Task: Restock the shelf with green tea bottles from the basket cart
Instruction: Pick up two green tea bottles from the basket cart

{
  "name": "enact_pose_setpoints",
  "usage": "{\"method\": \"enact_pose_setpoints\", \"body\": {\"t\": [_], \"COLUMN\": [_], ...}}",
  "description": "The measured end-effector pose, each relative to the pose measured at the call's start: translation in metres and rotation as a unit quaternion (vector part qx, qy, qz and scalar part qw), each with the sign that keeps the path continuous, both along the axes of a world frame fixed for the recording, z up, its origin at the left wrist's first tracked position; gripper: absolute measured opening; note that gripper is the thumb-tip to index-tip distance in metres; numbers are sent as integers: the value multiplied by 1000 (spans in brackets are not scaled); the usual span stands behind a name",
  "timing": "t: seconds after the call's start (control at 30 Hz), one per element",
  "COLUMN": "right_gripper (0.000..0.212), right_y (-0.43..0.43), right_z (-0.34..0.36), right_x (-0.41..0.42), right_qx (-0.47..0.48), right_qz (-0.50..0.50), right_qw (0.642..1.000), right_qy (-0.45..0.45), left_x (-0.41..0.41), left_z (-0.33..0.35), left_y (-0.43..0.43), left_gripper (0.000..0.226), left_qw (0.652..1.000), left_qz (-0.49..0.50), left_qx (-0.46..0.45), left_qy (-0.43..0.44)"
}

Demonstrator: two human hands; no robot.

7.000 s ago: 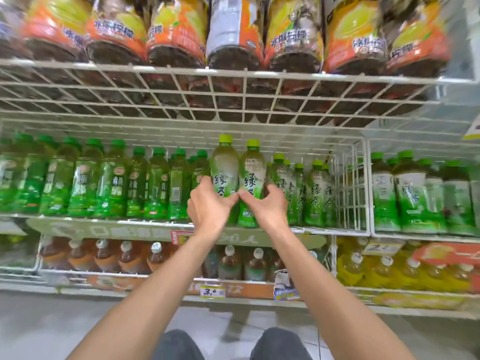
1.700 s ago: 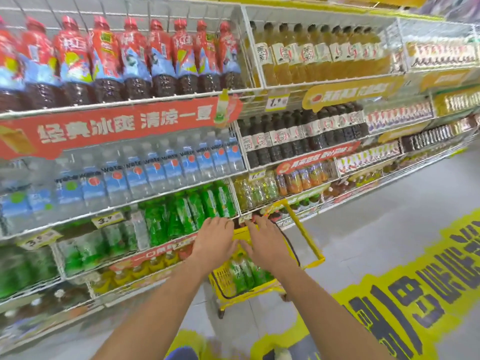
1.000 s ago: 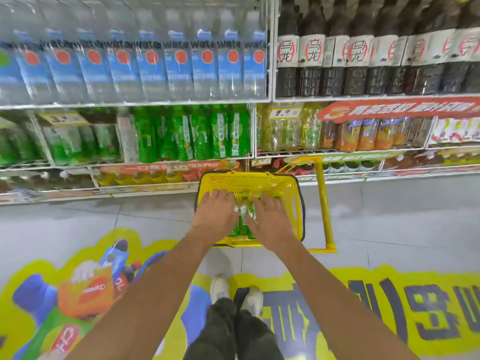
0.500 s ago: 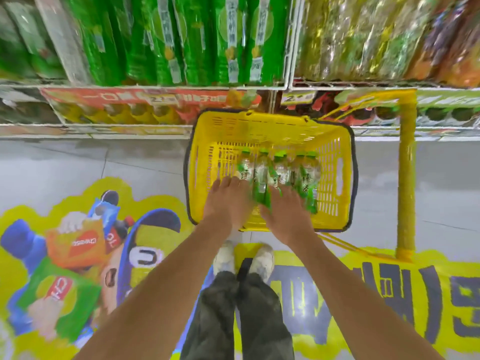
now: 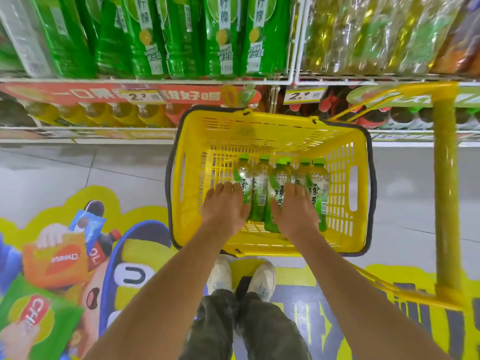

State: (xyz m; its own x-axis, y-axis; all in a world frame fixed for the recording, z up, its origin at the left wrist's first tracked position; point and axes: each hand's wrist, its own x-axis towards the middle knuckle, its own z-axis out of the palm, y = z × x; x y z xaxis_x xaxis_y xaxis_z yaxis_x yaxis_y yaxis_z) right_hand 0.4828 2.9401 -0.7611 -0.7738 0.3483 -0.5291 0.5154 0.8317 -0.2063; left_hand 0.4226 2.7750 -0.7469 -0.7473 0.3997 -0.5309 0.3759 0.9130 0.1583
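Several green tea bottles (image 5: 262, 183) with light green caps lie side by side on the floor of the yellow basket cart (image 5: 259, 131), caps pointing to the shelves. Both my hands reach down into the basket. My left hand (image 5: 226, 206) has its fingers stretched forward and touches the leftmost bottle (image 5: 244, 175) from the left side. My right hand (image 5: 294, 209) lies on top of the bottles on the right, fingers forward, and hides the lower part of one of them. Neither hand lifts a bottle.
The cart's tall yellow handle (image 5: 444, 193) stands to the right. Just behind the basket run the wire shelves (image 5: 145, 80) with green lemon drink bottles (image 5: 220, 35) above and yellow drinks (image 5: 109, 113) below. My feet (image 5: 241, 278) stand on a colourful floor sticker (image 5: 65, 255).
Since the oldest frame, where my hands set two bottles on the shelf, I have turned to the cart. In the last half second both hands dropped lower into the basket onto the bottles.
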Motion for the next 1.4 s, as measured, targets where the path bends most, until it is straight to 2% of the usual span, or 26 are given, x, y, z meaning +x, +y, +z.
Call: {"method": "enact_pose_setpoints", "body": {"t": [0.2, 0.37, 0.53, 0.77, 0.9, 0.97, 1.13, 1.4], "right_gripper": [66, 69, 70, 74, 78, 78, 84, 81], "right_y": [1, 6, 6, 8, 9, 7, -9, -38], "right_z": [-41, -62, -71, -58, -17, 15, 115, 271], "right_x": [-10, -17, -16, -13, -6, -2, 2, -5], "right_qx": [-23, -52, -81, -103, -107, -129, -135, -144], "right_qz": [-93, -155, -189, -200, -207, -225, -225, -207], "right_qw": [995, 986, 977, 972, 970, 962, 958, 950], "right_qy": [21, 35, 58, 72, 76, 80, 114, 186], "left_x": [-14, -25, -29, -22, -13, -10, -1, 13], "left_z": [-55, -93, -108, -96, -51, -17, 94, 258], "left_y": [17, 23, 31, 22, 8, 3, -10, -27], "left_gripper": [57, 64, 67, 63, 56, 64, 56, 56], "left_qw": [991, 975, 941, 938, 933, 934, 922, 905], "left_qz": [117, 201, 314, 325, 339, 340, 359, 375], "left_qx": [0, 9, 70, 69, 85, 82, 132, 202], "left_qy": [-69, -88, -106, -93, -82, -79, -68, -14]}}
